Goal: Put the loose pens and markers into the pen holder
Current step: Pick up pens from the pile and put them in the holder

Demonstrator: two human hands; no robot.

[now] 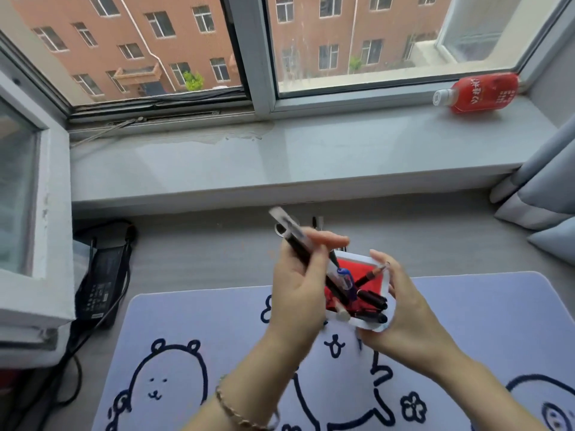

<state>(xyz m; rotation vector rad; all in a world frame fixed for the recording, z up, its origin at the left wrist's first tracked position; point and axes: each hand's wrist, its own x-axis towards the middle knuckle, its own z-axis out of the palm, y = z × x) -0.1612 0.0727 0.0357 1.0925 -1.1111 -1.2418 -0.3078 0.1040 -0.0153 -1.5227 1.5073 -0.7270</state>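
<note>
One holder (pixel 384 276), white-rimmed and red inside, sits between two hands above a mat (pixel 193 321) on the table (pixel 202 247). Inside it I count about five pens: a blue one (pixel 346 279), a thin dark one with a pale tip (pixel 371 274) leaning to the far right, two black ones (pixel 373 300) lying near the right wall, and a pale-ended one (pixel 341 314) at the near edge; the blur makes the count uncertain.

The left hand (pixel 300 287) has its grip closed on one black marker (pixel 295 241), thumb and fingers wrapped around the middle of the barrel. The marker's long axis runs diagonally: its grey cap end sticks out past the fingers to the far left, and its lower end points near and right, down into the holder's mouth beside the blue pen.

The right hand (pixel 401 309) clasps the holder's right wall and near corner, fingers curled on the rim.

One more pen (pixel 317 222) lies on the table just beyond the hands, mostly hidden. One red bottle (pixel 479 92) lies on its side on the far right of the sill (pixel 280 157).
</note>
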